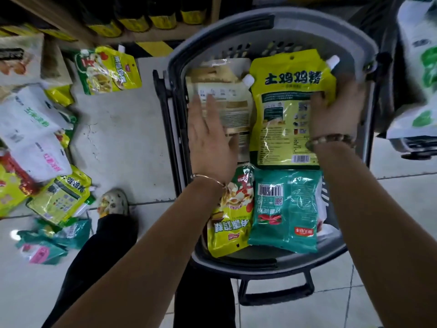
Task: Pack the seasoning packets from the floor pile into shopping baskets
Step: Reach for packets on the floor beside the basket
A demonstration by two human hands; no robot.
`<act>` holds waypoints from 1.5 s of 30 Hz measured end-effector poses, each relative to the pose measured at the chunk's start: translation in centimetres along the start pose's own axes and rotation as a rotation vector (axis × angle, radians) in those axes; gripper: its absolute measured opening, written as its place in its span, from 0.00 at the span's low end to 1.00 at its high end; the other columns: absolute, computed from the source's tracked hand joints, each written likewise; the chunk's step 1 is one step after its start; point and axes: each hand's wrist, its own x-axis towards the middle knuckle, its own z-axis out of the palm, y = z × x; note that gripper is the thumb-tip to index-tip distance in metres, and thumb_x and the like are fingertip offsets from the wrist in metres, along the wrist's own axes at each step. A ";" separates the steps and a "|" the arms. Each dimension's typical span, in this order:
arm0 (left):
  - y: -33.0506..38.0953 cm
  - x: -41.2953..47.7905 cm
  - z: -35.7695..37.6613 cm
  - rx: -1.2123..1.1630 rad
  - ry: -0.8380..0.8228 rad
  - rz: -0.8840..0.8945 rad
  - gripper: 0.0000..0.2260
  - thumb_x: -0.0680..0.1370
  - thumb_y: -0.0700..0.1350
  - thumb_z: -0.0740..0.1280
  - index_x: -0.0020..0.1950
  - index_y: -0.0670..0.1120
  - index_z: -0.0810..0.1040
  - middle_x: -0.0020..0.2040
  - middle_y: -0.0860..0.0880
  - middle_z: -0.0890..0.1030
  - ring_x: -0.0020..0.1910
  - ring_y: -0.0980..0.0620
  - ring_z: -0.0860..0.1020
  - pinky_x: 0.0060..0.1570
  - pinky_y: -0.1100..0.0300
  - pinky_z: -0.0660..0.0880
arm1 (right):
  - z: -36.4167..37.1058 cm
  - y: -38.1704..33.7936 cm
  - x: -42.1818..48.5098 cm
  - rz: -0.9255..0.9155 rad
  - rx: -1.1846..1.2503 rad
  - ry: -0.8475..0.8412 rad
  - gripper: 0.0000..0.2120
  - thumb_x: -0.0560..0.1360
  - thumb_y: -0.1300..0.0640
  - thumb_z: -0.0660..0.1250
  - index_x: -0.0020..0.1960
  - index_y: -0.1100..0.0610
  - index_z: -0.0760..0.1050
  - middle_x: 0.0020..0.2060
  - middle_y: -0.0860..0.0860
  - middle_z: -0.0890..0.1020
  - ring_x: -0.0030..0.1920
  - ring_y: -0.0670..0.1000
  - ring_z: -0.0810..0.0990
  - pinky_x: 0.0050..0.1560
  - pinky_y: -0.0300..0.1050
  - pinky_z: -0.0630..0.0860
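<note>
Right hand (335, 112) grips the shiny yellow spout pouch (283, 110) at its 3 o'clock edge. Left hand (210, 143) is flat, empty. Held one-sided, the pouch may tip.

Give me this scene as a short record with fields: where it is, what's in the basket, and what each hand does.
Place: shop floor beside shelves
Basket: grey, standing on the tiles
Inside: yellow pouch, beige pouch, teal packet, yellow-red packet
Left hand: flat over beige pouch, fingers straight
Right hand: grips yellow pouch's right edge
Pile: more packets on floor, left of basket
</note>
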 end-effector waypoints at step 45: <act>-18.7 6.4 -19.1 -0.171 -0.128 -0.148 0.24 0.76 0.45 0.66 0.72 0.48 0.65 0.69 0.46 0.67 0.61 0.45 0.73 0.54 0.57 0.70 | 7.8 -22.8 -15.2 -0.573 -0.121 -0.372 0.24 0.71 0.54 0.61 0.66 0.61 0.72 0.63 0.62 0.74 0.61 0.65 0.74 0.62 0.67 0.68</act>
